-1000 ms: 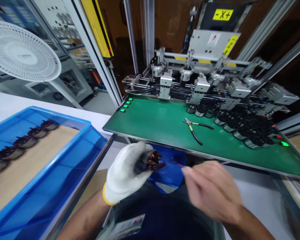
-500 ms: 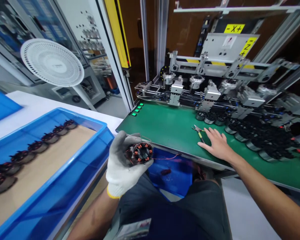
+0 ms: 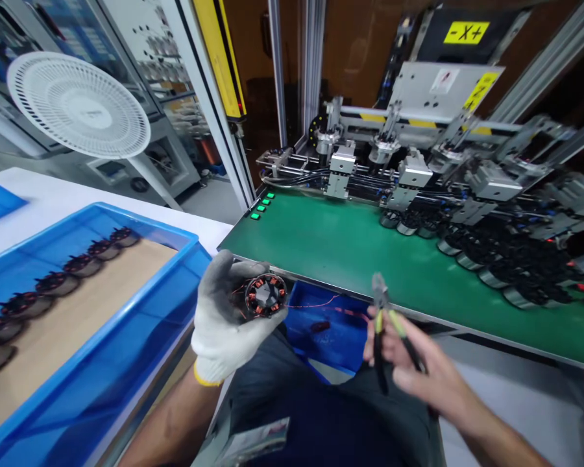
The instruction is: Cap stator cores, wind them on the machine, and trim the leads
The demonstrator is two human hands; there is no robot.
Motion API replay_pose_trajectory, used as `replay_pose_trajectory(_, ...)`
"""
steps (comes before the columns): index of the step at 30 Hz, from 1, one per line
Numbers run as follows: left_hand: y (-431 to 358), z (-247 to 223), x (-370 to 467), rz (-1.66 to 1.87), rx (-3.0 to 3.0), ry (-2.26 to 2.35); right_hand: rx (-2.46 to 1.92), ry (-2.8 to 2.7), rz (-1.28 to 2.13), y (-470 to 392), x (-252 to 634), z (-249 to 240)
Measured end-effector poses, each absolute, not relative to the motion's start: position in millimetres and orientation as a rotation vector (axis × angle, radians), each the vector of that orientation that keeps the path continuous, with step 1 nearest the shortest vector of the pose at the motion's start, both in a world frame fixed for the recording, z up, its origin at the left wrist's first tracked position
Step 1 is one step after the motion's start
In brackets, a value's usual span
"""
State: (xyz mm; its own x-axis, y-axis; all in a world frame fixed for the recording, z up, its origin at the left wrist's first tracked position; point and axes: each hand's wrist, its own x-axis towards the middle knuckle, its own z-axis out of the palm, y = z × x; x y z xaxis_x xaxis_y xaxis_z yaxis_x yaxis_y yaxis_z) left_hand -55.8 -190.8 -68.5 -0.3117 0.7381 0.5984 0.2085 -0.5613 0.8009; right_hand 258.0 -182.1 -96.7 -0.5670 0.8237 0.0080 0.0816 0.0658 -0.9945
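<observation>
The left hand (image 3: 224, 324), in a white glove, is closed around a ring-shaped part with copper coils (image 3: 276, 301), which faces up toward the camera near the front edge of the green desk (image 3: 321, 233). The right hand (image 3: 418, 363) is bare and holds the cutting pliers (image 3: 379, 350), their handles spread apart.

A thin copper wire (image 3: 304, 306) runs from the part toward the right, above the blue bin (image 3: 340, 347). I think the wire could catch on the desk edge or on the pliers, and a pull could then loosen a coil. If the tool tips came too near to the coils, they might nick them. The bare fingers could also be pinched, because they are close to the handles. A weak grip could let the part drop into the bin, where a small dark red piece (image 3: 320, 326) lies.

On the left, the blue tray (image 3: 175, 272) holds a row of similar parts (image 3: 58, 283). Dark parts (image 3: 486, 259) crowd the right side of the desk, before the machine (image 3: 413, 170), and leave less room for the arm there.
</observation>
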Motion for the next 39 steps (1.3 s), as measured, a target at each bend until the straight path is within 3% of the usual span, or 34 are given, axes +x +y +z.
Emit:
replay_pose_trajectory(5,-190.1,-67.3,-52.8,1.900,1.613,1.192,-0.647,-1.565,1.940,-235.9,225.9,-88.7)
replay_pose_trajectory(16,-194.5,-69.4,-57.5,1.899,1.640,1.103,-0.672,-1.509,2.053,-223.2,212.7,-77.1)
replay_pose_trajectory(23,-190.0,-68.2,-61.4,1.833,1.579,1.055,-0.835,-1.556,1.921,-219.2,228.2,-80.2)
replay_pose_trajectory(30,-187.1,-77.8,-58.1,1.485,1.504,1.022,-0.895,-1.905,1.387,-175.5,246.0,-27.2)
replay_pose_trajectory(39,-202.4,-78.6,-43.1,1.066,1.606,1.320,-0.612,-2.261,1.128,-152.5,191.0,4.0)
